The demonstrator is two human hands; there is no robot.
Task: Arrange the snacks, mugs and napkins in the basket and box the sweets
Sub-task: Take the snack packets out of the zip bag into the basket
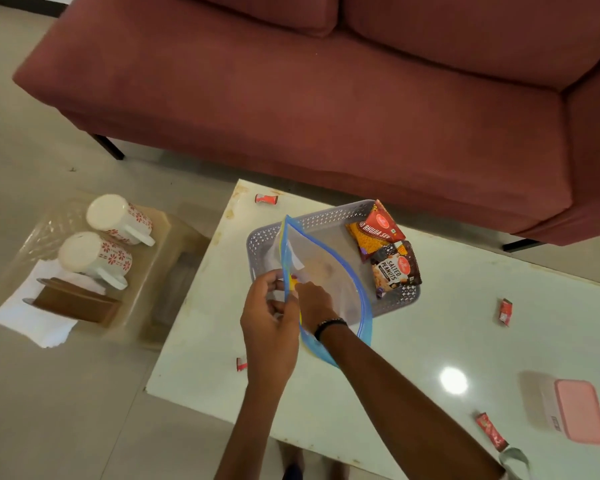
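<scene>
Here both hands (284, 306) grip zip bag (329, 271) over basket (326, 216), seemingly unsealing.

Both hands raised close together: left hand (271, 306) fingers pinched, right hand (314, 301) fingers curled; forearms extended fwd.

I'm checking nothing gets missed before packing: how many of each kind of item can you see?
Snack packets: 2
Mugs: 2
Small red sweets: 4
Zip bag: 1
Grey basket: 1
Pink-lidded box: 1
Total: 11
</scene>
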